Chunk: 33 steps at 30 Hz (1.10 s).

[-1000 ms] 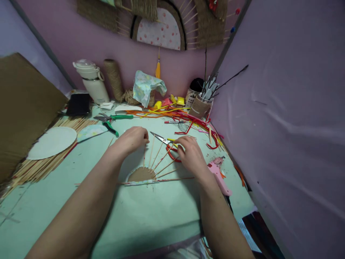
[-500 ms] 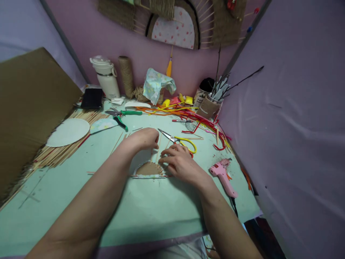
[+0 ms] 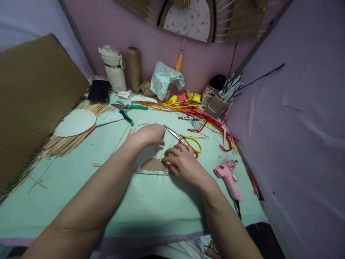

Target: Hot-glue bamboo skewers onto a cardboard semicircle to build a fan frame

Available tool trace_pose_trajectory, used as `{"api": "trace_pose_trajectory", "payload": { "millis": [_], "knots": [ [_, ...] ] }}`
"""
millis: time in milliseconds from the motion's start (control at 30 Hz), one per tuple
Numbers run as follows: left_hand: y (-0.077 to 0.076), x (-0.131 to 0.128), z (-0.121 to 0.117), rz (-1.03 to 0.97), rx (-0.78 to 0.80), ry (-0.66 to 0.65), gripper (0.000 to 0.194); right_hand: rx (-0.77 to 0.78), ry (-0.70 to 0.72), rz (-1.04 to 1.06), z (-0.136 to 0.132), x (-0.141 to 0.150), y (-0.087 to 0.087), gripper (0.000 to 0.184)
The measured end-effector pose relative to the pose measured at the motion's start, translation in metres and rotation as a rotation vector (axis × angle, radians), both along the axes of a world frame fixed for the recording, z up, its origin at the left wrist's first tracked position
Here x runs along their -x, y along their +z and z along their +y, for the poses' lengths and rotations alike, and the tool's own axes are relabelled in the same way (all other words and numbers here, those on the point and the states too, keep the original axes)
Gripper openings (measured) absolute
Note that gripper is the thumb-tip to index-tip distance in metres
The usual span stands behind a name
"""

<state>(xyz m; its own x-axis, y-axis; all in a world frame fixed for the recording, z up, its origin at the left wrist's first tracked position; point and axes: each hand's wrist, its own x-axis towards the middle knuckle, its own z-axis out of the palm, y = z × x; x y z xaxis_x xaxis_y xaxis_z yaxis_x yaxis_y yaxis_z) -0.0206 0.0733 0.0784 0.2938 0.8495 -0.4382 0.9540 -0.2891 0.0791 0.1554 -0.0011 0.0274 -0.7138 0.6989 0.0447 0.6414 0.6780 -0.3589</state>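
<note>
A half-circle cardboard piece (image 3: 153,165), edged with pale patterned cloth, lies flat on the table with its straight side towards me. Several thin wooden sticks (image 3: 162,151) fan out from its curved edge. My left hand (image 3: 153,135) reaches over from the far left, fingers curled down and closed at the top of a stick; its fingertips are partly hidden. My right hand (image 3: 181,160) rests at the right of the half circle, fingers bent and apart, their tips touching the stick ends by the curved edge. Scissors (image 3: 177,136) with yellow and red handles lie just beyond my right hand.
A pink glue gun (image 3: 229,180) lies at the right. Green-handled pliers (image 3: 126,112), a white oval (image 3: 76,123) on a pile of sticks (image 3: 64,144), and a large cardboard sheet (image 3: 35,97) are at the left. Colourful pipe cleaners (image 3: 188,110) and a white bottle (image 3: 114,72) stand behind.
The view has shifted, so everything sits a little further right and higher. Both hands keep nearly the same places at the half circle; the right fingertips are slightly closer to the sticks.
</note>
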Motion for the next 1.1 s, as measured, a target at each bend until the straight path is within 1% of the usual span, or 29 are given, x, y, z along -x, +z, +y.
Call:
{"api": "trace_pose_trajectory", "payload": {
  "millis": [100,167,233,267,333,367,467,533,567,633,700,833,1100],
  "knots": [
    [0.002,0.001,-0.001,-0.009,-0.003,-0.002,0.022,-0.021,0.001,0.011,0.001,0.000,0.001,0.027],
    [0.003,0.004,-0.006,-0.021,-0.030,0.013,0.020,-0.037,-0.023,0.016,0.003,-0.001,0.001,0.029],
    [0.000,0.009,-0.018,-0.065,-0.116,0.041,0.020,-0.046,-0.057,0.013,0.005,-0.002,0.000,0.032],
    [-0.004,0.011,-0.027,-0.105,-0.185,0.061,0.019,-0.047,-0.072,0.008,0.006,-0.003,0.000,0.033],
    [-0.016,0.016,-0.053,-0.232,-0.352,0.060,0.015,-0.045,-0.090,-0.001,0.007,-0.003,0.000,0.034],
    [-0.024,0.017,-0.069,-0.294,-0.424,0.081,0.013,-0.044,-0.093,-0.005,0.007,-0.004,0.000,0.035],
    [-0.054,0.016,-0.121,-0.470,-0.646,0.145,0.012,-0.054,-0.086,-0.024,0.004,-0.004,-0.001,0.037],
    [-0.071,0.014,-0.151,-0.501,-0.779,0.160,0.015,-0.069,-0.077,-0.044,0.001,-0.004,-0.003,0.040],
    [-0.078,0.012,-0.162,-0.505,-0.810,0.155,0.017,-0.076,-0.072,-0.051,-0.001,-0.005,-0.003,0.042],
    [-0.086,0.010,-0.176,-0.491,-0.855,0.147,0.019,-0.087,-0.063,-0.056,-0.004,-0.005,-0.004,0.044],
    [-0.088,0.008,-0.181,-0.453,-0.872,0.145,0.020,-0.094,-0.054,-0.057,-0.006,-0.005,-0.004,0.045],
    [-0.088,0.008,-0.179,-0.382,-0.885,0.139,0.023,-0.107,-0.047,-0.068,-0.007,-0.004,-0.005,0.042],
    [-0.094,0.008,-0.178,-0.338,-0.851,0.123,0.027,-0.107,-0.043,-0.061,-0.005,-0.003,-0.010,0.040]
  ]
}}
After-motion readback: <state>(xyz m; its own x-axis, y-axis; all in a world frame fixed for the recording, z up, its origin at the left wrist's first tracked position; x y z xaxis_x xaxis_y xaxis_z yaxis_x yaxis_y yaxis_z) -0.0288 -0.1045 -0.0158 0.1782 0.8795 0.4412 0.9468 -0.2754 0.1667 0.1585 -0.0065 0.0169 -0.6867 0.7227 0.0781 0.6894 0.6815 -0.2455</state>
